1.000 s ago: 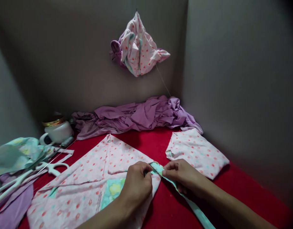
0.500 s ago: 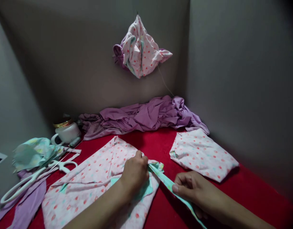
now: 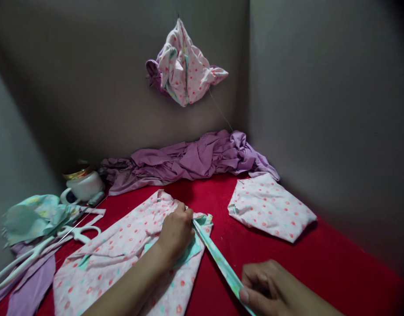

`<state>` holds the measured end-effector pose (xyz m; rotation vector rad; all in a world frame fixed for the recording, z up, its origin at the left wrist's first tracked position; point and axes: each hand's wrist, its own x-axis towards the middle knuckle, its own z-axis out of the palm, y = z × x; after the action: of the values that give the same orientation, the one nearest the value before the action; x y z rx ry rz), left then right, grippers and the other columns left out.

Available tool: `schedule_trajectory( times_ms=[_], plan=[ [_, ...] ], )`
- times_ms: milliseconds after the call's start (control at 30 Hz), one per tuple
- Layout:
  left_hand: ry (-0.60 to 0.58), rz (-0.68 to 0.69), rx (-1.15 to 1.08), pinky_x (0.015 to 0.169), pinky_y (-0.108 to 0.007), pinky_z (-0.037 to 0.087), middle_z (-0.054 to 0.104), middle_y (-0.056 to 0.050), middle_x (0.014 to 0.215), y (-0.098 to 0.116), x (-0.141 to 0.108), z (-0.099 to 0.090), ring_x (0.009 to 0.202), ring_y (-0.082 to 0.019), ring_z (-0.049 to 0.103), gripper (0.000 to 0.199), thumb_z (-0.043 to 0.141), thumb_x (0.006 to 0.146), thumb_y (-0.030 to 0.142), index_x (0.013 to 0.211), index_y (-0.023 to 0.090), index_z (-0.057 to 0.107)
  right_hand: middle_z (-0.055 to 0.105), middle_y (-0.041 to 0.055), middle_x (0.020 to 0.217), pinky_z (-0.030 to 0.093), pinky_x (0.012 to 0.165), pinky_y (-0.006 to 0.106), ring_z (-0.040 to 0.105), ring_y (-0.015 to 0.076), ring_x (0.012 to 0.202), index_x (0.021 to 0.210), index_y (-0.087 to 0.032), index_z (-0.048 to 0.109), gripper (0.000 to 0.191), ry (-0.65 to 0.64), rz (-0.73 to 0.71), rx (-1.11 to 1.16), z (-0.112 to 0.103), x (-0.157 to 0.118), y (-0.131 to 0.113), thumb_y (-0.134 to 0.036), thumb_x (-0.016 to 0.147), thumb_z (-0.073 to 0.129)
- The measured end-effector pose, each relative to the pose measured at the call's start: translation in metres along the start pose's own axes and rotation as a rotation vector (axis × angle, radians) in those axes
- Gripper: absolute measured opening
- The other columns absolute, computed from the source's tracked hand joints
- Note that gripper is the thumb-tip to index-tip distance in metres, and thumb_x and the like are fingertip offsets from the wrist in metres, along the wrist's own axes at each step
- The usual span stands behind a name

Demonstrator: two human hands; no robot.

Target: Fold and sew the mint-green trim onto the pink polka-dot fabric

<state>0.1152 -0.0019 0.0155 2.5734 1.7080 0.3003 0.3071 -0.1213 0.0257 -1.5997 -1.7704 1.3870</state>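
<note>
A pink dotted cloth (image 3: 123,250) lies spread on the red table (image 3: 337,259). My left hand (image 3: 175,230) presses down on the cloth's right corner, pinching the end of a folded teal strip (image 3: 218,259). The strip runs taut and diagonally down to my right hand (image 3: 271,292), which pinches it near the bottom edge of the view. A teal patterned lining shows under the left hand.
A second folded pink dotted piece (image 3: 271,208) lies at the right. Crumpled purple fabric (image 3: 192,160) sits along the back wall, a fabric bundle (image 3: 184,66) hangs above it. White scissors (image 3: 40,252), teal scraps (image 3: 34,215) and a white jar (image 3: 83,184) are at the left.
My right hand has slid down and toward me along the teal strip, pulling it straight. My left hand stayed on the cloth corner, shifting slightly left.
</note>
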Motion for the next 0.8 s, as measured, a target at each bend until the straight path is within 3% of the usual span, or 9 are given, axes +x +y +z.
schedule_trajectory(
  times_ms=[167,233,333,433,533,600,667,767,800],
  plan=[
    [0.003,0.003,-0.076,0.064,-0.026,0.040,0.057,-0.008,0.089,-0.004,0.003,-0.001,0.077,-0.017,0.059,0.022,0.043,0.078,0.008,0.082,0.016,0.063,0.039,-0.0027,0.056,0.024,0.046,0.020,0.035,0.0103,0.054,0.061,-0.017,0.047,0.026,-0.032,0.075,-0.061,-0.006,-0.002,-0.003,-0.037,0.078,0.053],
    [0.005,0.024,-0.130,0.069,-0.026,0.042,0.058,-0.008,0.093,-0.006,0.003,-0.003,0.083,-0.018,0.059,0.028,0.043,0.079,0.008,0.098,0.017,0.061,0.043,-0.0023,0.055,0.025,0.045,0.019,0.039,0.0099,0.053,0.061,-0.016,0.051,0.027,-0.052,0.069,-0.115,-0.014,0.005,-0.008,-0.038,0.077,0.056],
    [0.004,0.044,-0.209,0.078,-0.027,0.044,0.058,-0.010,0.103,-0.007,-0.002,-0.009,0.094,-0.019,0.058,0.048,0.048,0.077,0.010,0.124,0.015,0.046,0.051,-0.0010,0.058,0.030,0.046,0.018,0.047,0.0102,0.054,0.064,-0.016,0.056,0.031,-0.012,-0.020,-0.155,-0.025,0.027,-0.019,-0.043,0.078,0.056],
    [0.032,0.078,-0.300,0.088,-0.032,0.043,0.053,-0.014,0.118,-0.005,-0.017,-0.024,0.106,-0.022,0.054,0.055,0.049,0.075,0.011,0.129,0.012,0.041,0.049,-0.0017,0.055,0.030,0.039,0.018,0.046,0.0087,0.044,0.065,-0.017,0.053,0.035,-0.120,0.038,-0.060,-0.028,0.056,-0.026,-0.047,0.081,0.050],
    [0.077,0.107,-0.350,0.082,-0.031,0.046,0.053,-0.011,0.120,-0.009,-0.045,-0.054,0.099,-0.020,0.057,0.046,0.047,0.078,0.014,0.124,0.018,0.048,0.041,-0.0046,0.051,0.026,0.033,0.018,0.036,0.0065,0.036,0.060,-0.018,0.045,0.037,-0.132,0.100,-0.007,-0.022,0.075,-0.021,-0.050,0.078,0.051],
    [0.116,0.079,-0.356,0.071,-0.026,0.047,0.061,-0.007,0.104,-0.024,-0.066,-0.081,0.082,-0.016,0.060,0.031,0.046,0.081,0.018,0.110,0.021,0.058,0.033,-0.0072,0.048,0.023,0.035,0.018,0.030,0.0057,0.037,0.058,-0.020,0.039,0.041,-0.096,0.055,0.029,-0.016,0.081,-0.012,-0.054,0.074,0.054],
    [0.229,-0.027,-0.308,0.064,-0.022,0.046,0.066,-0.002,0.086,-0.052,-0.089,-0.108,0.072,-0.014,0.060,0.020,0.047,0.082,0.023,0.091,0.021,0.064,0.027,-0.0080,0.050,0.019,0.039,0.019,0.025,0.0055,0.042,0.058,-0.020,0.036,0.047,-0.100,-0.009,0.101,-0.013,0.085,-0.003,-0.059,0.070,0.058],
    [0.447,-0.370,-0.067,0.064,-0.021,0.043,0.068,0.003,0.076,-0.112,-0.120,-0.141,0.070,-0.015,0.061,0.017,0.050,0.078,0.031,0.081,0.023,0.065,0.031,-0.0071,0.054,0.017,0.044,0.020,0.024,0.0061,0.047,0.061,-0.019,0.039,0.050,-0.151,-0.022,0.238,-0.010,0.088,0.002,-0.062,0.067,0.062],
    [0.418,-0.504,0.025,0.062,-0.021,0.043,0.068,0.004,0.074,-0.134,-0.128,-0.147,0.070,-0.016,0.061,0.018,0.050,0.078,0.032,0.081,0.025,0.066,0.034,-0.0066,0.054,0.018,0.045,0.020,0.025,0.0062,0.047,0.062,-0.018,0.041,0.049,-0.173,-0.006,0.270,-0.010,0.088,0.001,-0.062,0.066,0.063]
  ],
)
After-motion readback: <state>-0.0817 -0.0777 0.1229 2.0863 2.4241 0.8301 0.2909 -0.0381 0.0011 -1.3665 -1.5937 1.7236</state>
